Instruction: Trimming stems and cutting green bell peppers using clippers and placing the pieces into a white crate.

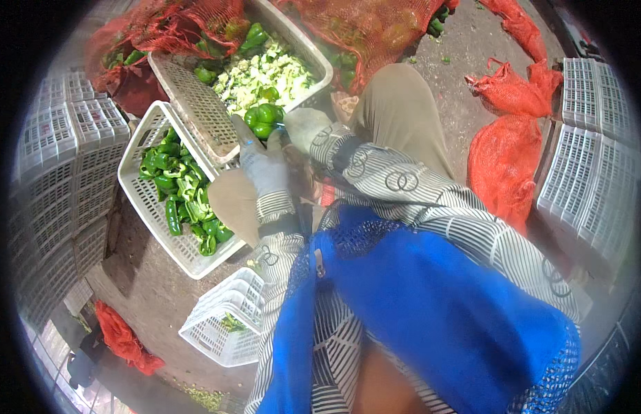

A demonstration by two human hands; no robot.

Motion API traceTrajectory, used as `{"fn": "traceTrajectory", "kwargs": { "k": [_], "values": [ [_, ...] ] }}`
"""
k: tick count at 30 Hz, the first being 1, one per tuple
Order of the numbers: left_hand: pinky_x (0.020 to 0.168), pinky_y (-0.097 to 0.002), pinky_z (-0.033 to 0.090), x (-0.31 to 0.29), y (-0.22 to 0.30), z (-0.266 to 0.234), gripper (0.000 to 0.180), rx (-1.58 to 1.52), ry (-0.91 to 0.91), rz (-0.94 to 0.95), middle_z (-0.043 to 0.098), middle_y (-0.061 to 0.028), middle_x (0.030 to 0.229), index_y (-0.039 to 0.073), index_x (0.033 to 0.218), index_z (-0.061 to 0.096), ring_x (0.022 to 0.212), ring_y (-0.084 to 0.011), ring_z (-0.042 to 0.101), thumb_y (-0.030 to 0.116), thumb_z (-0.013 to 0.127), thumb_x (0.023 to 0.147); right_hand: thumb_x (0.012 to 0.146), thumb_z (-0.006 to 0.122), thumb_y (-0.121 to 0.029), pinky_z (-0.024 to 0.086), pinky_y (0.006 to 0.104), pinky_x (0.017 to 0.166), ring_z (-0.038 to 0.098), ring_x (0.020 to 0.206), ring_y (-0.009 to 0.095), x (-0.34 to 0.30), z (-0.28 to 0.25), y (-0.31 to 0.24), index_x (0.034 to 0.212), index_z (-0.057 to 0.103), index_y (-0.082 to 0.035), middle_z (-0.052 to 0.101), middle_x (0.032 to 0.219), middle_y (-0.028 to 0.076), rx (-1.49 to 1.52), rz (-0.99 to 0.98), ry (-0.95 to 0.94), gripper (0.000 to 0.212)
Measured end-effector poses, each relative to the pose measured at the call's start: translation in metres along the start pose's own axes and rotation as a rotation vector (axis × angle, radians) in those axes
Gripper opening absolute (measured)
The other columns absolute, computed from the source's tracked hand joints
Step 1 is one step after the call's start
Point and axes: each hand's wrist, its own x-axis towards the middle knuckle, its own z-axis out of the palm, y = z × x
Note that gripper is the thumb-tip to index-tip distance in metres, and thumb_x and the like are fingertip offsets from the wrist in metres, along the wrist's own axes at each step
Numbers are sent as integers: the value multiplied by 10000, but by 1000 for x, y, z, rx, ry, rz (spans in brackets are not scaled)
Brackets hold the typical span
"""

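My gloved left hand (261, 160) holds a whole green bell pepper (264, 121) over the near edge of a crate (189, 100). Closed beside the pepper is my gloved right hand (308, 129). A thin bluish bit shows between it and the pepper, too small to name. Pale pepper cores and seeds (272, 76) heap up in that crate, with a few green pieces among them. To the left, a white crate (137, 165) holds cut green pepper pieces (186, 186).
Red mesh sacks (368, 27) with green peppers lie beyond the crate. More red sacks (503, 165) lie on the right. White crates are stacked at left (51, 172) and right (575, 172). A small white crate (224, 338) stands near my left forearm.
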Motion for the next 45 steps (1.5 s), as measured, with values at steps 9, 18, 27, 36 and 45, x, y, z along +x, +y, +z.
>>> {"fn": "traceTrajectory", "kwargs": {
  "k": [9,18,27,36,45],
  "values": [
    [986,-405,420,22,-6,-2,680,-202,100,-7,541,-292,1266,-50,1361,419,1141,-382,558,270,691,826,848,502,-85,548,418,785,677,922,341,20,20,18,895,688,53,678,935,232,-18,45,-105,236],
    [879,-400,494,68,-55,36,538,-966,275,-335,571,-182,1165,-20,1303,452,1093,-304,560,370,528,941,825,514,-145,526,452,721,661,805,384,29,41,33,816,682,17,660,803,236,91,120,-122,233],
    [862,-378,532,91,-54,9,664,97,338,373,588,-141,1132,24,1327,418,1038,-279,599,117,751,760,737,548,-172,498,437,817,639,868,374,53,-85,-10,1016,683,-50,658,900,229,513,-180,121,333],
    [824,-377,536,154,-7,-41,475,-1709,-191,-235,626,-96,1105,36,1213,556,973,-213,627,419,479,943,758,601,-88,515,357,827,654,924,236,101,-126,-28,1143,654,-71,674,1009,154,633,-423,81,389],
    [845,-353,537,137,-11,-65,471,-1568,71,-448,641,-137,1129,22,1256,559,972,-217,636,384,491,961,672,687,-185,499,423,815,624,934,360,109,-92,-75,1125,592,3,634,957,213,423,-576,-148,500]
  ]
}}
